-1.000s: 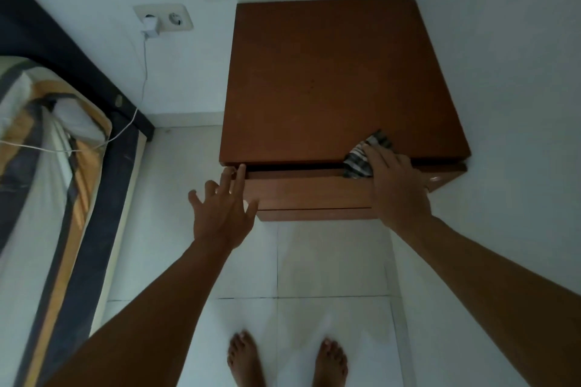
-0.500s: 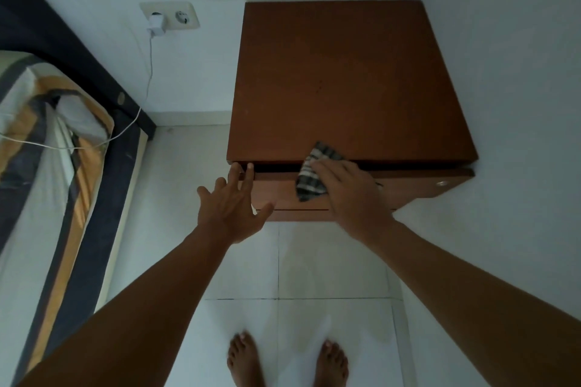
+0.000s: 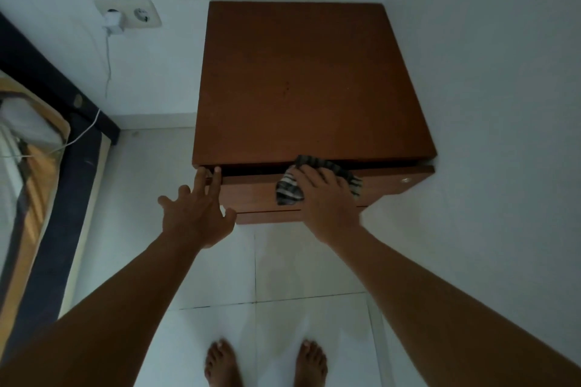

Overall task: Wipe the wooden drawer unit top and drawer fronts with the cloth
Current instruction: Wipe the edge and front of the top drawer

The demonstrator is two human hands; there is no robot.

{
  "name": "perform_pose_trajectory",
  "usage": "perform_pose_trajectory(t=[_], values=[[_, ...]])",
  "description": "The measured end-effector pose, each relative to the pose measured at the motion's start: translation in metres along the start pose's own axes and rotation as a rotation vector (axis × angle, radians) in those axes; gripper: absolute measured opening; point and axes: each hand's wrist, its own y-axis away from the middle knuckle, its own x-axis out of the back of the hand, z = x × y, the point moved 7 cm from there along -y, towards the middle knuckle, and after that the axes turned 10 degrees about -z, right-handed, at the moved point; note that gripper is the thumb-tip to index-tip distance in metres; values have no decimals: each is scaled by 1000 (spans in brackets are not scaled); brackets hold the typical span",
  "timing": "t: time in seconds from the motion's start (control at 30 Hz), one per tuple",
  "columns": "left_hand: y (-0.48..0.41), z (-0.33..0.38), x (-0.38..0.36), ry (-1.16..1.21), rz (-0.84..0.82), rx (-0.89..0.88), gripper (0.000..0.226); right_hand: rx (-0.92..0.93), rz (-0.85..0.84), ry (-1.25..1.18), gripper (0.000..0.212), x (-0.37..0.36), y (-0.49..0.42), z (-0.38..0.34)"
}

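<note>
My bare feet (image 3: pixel 223 361) stand on pale floor tiles (image 3: pixel 283 264), and both forearms reach forward from there. The left hand (image 3: pixel 196 217) is spread wide, with two fingertips (image 3: pixel 216 170) touching the left end of the top drawer's upper edge and the thumb held clear. The right hand (image 3: pixel 327 201) lies over the cloth (image 3: pixel 289 190), pressing it against the drawer front (image 3: pixel 251 195) at mid-width. Its fingers appear laid out rather than clenched, though the dim light leaves the thumb's position uncertain. The cloth is a dark and light check, bunched up, and shows on both sides of the hand. The drawer stands slightly out, with a dark gap beneath the top. A small metal knob (image 3: pixel 406 180) sits near its right end. The wooden drawer unit (image 3: pixel 308 82) is reddish-brown with a flat, bare top, and it is set into the room corner. A wall socket (image 3: pixel 132 14) with a white charger (image 3: pixel 113 22) lies beyond on the left.
</note>
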Motion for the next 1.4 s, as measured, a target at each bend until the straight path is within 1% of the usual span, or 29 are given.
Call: perform_pose_trajectory(t=[0.17,0.27,0.33,0.43,0.53,0.6,0.67,0.7,0.8,0.83,0.87,0.9,0.93,1.0,1.07,1.13,1.2,1.27,1.33,1.4], values=[[0,-1,-1,17,-27,21,88,-125,21,50,56,7,25,84],[-1,-1,-3,29,-38,23,89,-161,-16,69,62,2,32,124],[0,-1,-3,46,-43,21,89,-182,-11,63,63,-1,36,143],[0,-1,-3,65,-45,17,89,-253,56,8,62,-2,46,167],[0,-1,-4,69,-37,18,90,-261,114,9,65,-1,52,189],[-1,0,-4,62,-29,8,90,-266,116,21,67,-3,54,200],[-2,-5,-2,60,-24,-16,88,-313,113,11,62,2,54,203],[-1,-8,0,61,-15,-37,86,-359,103,-37,58,8,54,201],[5,-24,-2,30,44,-137,82,-601,107,-276,37,28,65,188],[7,-29,-5,29,58,-174,81,-653,131,-344,33,32,71,178],[8,-33,-8,35,75,-209,80,-641,191,-393,34,37,78,161],[9,-36,-11,36,98,-239,78,-556,294,-412,39,42,82,139],[9,-39,-12,41,134,-261,75,-428,390,-413,46,44,86,111],[11,-43,-9,87,237,-302,72,-194,492,-359,59,31,87,55],[13,-46,-6,141,412,-359,65,-50,536,-346,58,12,75,-1],[11,-50,-11,171,563,-407,56,55,588,-331,49,-8,58,-54],[8,-52,-21,172,657,-440,52,107,632,-297,45,-28,39,-98],[5,-51,-29,185,744,-466,52,100,644,-222,45,-51,18,-123],[5,-48,-36,219,826,-462,53,68,606,-136,48,-73,-1,-134],[4,-44,-42,241,895,-429,62,54,609,-40,51,-84,-18,-132]])
